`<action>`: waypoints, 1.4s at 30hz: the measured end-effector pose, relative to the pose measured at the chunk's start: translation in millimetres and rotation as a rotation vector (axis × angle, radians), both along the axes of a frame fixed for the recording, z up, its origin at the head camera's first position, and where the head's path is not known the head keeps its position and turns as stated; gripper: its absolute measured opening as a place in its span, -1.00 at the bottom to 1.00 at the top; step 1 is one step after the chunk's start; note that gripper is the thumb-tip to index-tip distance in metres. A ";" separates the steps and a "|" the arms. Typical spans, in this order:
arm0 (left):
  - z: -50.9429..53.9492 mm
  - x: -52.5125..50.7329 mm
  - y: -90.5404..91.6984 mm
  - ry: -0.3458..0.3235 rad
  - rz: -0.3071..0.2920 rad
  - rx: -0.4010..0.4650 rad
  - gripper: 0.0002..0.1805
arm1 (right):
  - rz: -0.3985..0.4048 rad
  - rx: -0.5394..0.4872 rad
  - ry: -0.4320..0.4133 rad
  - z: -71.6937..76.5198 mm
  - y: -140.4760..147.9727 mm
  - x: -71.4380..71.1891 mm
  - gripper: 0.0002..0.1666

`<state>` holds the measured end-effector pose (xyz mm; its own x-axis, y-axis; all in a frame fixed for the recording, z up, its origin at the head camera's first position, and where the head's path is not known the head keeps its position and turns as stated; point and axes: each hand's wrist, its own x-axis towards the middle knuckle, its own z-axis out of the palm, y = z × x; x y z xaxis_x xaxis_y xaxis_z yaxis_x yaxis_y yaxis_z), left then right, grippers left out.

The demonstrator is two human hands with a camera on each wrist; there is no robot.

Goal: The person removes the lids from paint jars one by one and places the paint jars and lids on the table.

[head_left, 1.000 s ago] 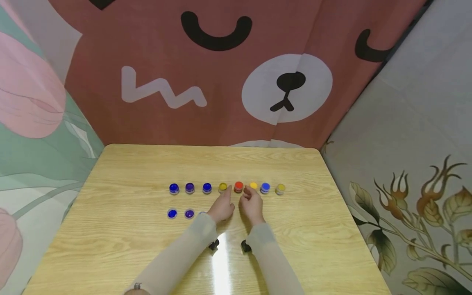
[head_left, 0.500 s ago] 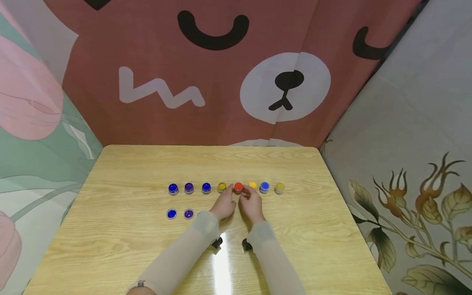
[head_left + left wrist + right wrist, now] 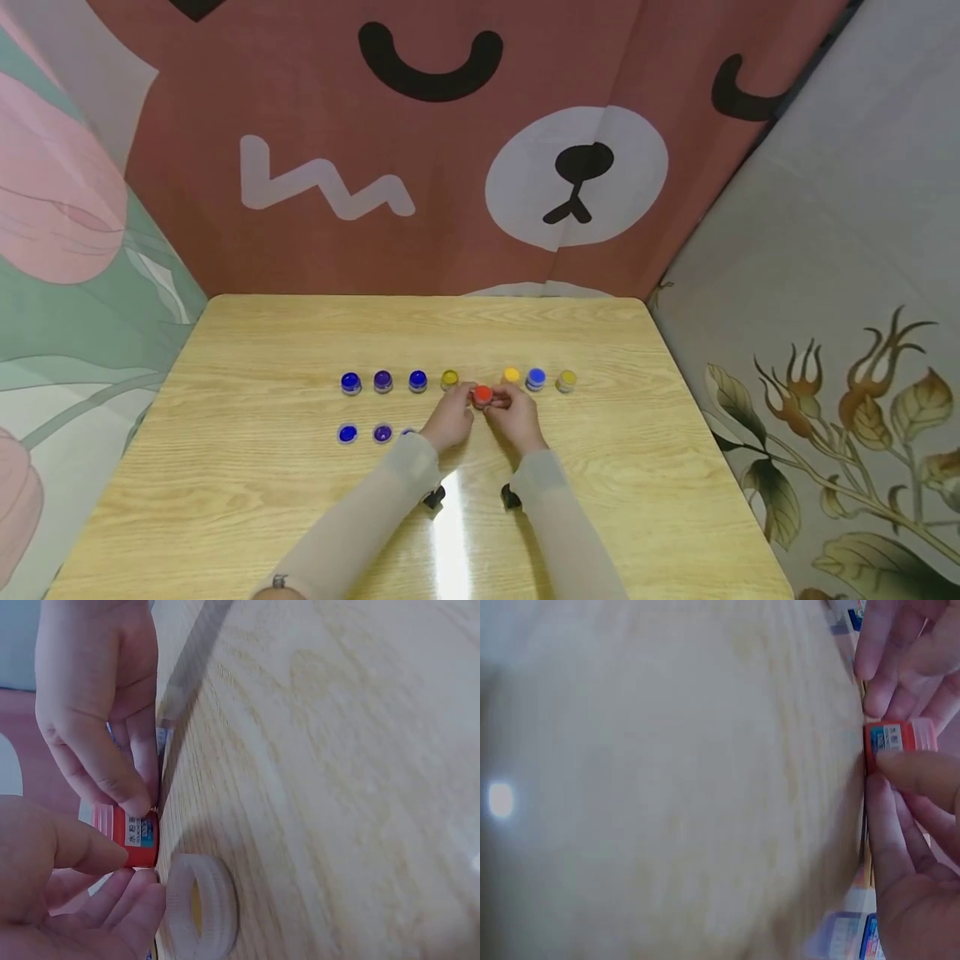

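Note:
A small red paint jar (image 3: 482,396) with a clear lid stands between my two hands, just in front of the row of jars. My left hand (image 3: 450,418) pinches it from the left; in the left wrist view its thumb lies along the red jar (image 3: 139,838), fingers below. From the other side my right hand (image 3: 517,421) holds it between thumb and fingers, as the right wrist view shows. A white ridged lid (image 3: 201,907) with yellow inside lies beside my left hand. In the head view that hand hides it.
Left in the row are blue (image 3: 350,383), purple (image 3: 383,382), dark blue (image 3: 417,382) and olive (image 3: 449,380) jars. Yellow (image 3: 512,376), light blue (image 3: 536,380) and mustard (image 3: 566,381) jars stand right. A blue lid (image 3: 347,433) and a purple lid (image 3: 382,433) lie nearer; another is partly hidden.
The red jar has come out of the row toward me, between both hands. Both hands have closed in around it. The other jars and lids stay in place.

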<state>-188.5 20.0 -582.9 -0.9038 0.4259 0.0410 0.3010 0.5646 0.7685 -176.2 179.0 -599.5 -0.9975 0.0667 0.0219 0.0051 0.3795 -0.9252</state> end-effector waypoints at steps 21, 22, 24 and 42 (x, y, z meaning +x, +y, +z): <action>4.5 -7.9 4.3 -0.101 0.051 0.091 -0.56 | 0.026 -0.348 -0.024 -5.9 14.6 1.2 -0.70; 4.1 -8.2 4.7 -0.101 0.053 0.089 -0.57 | 0.043 -0.350 -0.020 -2.6 15.2 2.5 -0.69; 3.1 -8.9 5.4 -0.102 0.059 0.090 -0.58 | 0.080 -0.348 -0.024 5.6 15.8 5.9 -0.67; -2.5 -7.2 4.7 -0.121 0.057 0.116 -0.64 | 0.120 -0.283 -0.019 11.4 13.1 15.9 -0.64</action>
<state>-195.7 24.7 -585.5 -0.9278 0.3723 -0.0238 0.1720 0.4833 0.8584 -160.3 192.1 -588.1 -0.9987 -0.0508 0.0008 -0.0061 0.1057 -0.9944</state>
